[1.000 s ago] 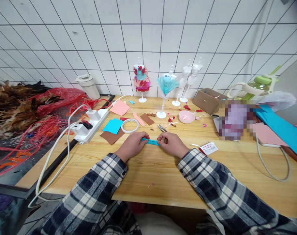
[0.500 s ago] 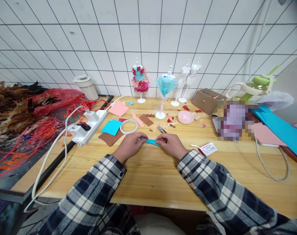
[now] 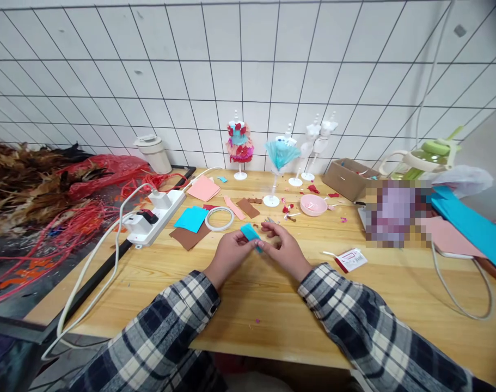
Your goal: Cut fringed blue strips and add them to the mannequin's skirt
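A small folded strip of blue crepe paper (image 3: 250,232) is held up tilted in front of me, above the wooden table. My left hand (image 3: 230,255) is closed on it, thumb on the near face. My right hand (image 3: 287,251) pinches its lower right end with the thumb, while the upper fingers stand away from the paper. Scissors (image 3: 271,220) lie just behind my right hand, mostly hidden. Left of the hands are a roll of white tape (image 3: 219,219), blue paper squares (image 3: 191,219) and brown paper (image 3: 189,237). Behind stands a small mannequin with a blue paper skirt (image 3: 281,154).
Along the tiled wall stand a mannequin in a red-and-pink paper dress (image 3: 240,142), bare white mannequins (image 3: 312,142) and a cardboard box (image 3: 349,179). A pink bowl (image 3: 313,205) holds scraps. A power strip (image 3: 160,218) with cables lies left; a tag (image 3: 351,260) lies right.
The blue strip was stretched level between both hands; now it is tilted up and shows a wider face. My hands have come closer together, and the right upper fingers have lifted. The view has shifted slightly.
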Demonstrator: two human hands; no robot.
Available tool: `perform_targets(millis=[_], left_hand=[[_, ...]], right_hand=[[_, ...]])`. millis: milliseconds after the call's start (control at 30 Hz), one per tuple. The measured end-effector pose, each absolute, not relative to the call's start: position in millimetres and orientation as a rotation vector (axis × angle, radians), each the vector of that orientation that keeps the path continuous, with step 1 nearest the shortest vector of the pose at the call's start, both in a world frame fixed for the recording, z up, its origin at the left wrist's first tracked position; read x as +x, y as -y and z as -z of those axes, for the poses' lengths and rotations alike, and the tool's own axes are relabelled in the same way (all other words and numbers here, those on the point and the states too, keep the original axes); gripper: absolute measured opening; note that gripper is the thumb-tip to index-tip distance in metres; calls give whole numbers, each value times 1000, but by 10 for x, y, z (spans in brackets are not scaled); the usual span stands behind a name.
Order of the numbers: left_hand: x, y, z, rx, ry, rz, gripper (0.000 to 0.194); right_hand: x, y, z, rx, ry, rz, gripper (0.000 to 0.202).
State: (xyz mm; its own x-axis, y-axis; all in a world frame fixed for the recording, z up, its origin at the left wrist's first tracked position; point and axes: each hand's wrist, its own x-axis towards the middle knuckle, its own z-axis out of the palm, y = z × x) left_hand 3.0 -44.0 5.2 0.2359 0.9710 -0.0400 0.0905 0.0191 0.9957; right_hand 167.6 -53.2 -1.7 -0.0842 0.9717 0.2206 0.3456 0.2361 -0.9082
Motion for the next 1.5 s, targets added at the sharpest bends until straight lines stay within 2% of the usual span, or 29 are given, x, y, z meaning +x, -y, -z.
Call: perform_targets(millis=[67,133,200,400,533,633,800,900,1000,1067,1167,1367,1500], left_hand=[[37,474,-69,1563,-1138,-857,23],[48,508,-88,1743,-1176,-787,21],[53,531,-97,1837,-1189,-764,20],[29,516,-42,1685,-1020,-639,22],[8,469,-52,1421,-985,-792,32],[-21,433,-85,1311,-1003,-908,35],[-58,403,-93,1326,-1062,-898,34],[-60,407,-94,1392,-1222,-990,35],[-29,457,-114,1320,-1229,-866,40],[12,506,-131,1228,-1114,-752,45],[68,551,-138,1148,-1027,-769,51],[43,496,-113,1146,-1192,-872,57],[-31,473,-103,1076,-1127,-922,50]], right_hand=[[1687,543,-18,-1247,1685,-803,43],[1694,542,-25,-1256,1691,-779,26],[1698,530,-1,-1257,1615,-820,19],[1722,491,27,-1211,1418,-1031,27],[1734,505,-18,-1144,1483,-1140,40],[1718,501,18,-1181,1503,-1183,33],[1695,465,101,-1214,1462,-1230,18],[1734,472,43,-1309,1534,-969,12],[1790,516,-74,-1419,1761,-404,8],[1808,553,-134,-1416,1954,-50,13],[1797,592,-158,-1339,2202,260,21],[1760,632,-141,-1281,2406,414,27],[1769,653,-185,-1249,2315,235,26]])
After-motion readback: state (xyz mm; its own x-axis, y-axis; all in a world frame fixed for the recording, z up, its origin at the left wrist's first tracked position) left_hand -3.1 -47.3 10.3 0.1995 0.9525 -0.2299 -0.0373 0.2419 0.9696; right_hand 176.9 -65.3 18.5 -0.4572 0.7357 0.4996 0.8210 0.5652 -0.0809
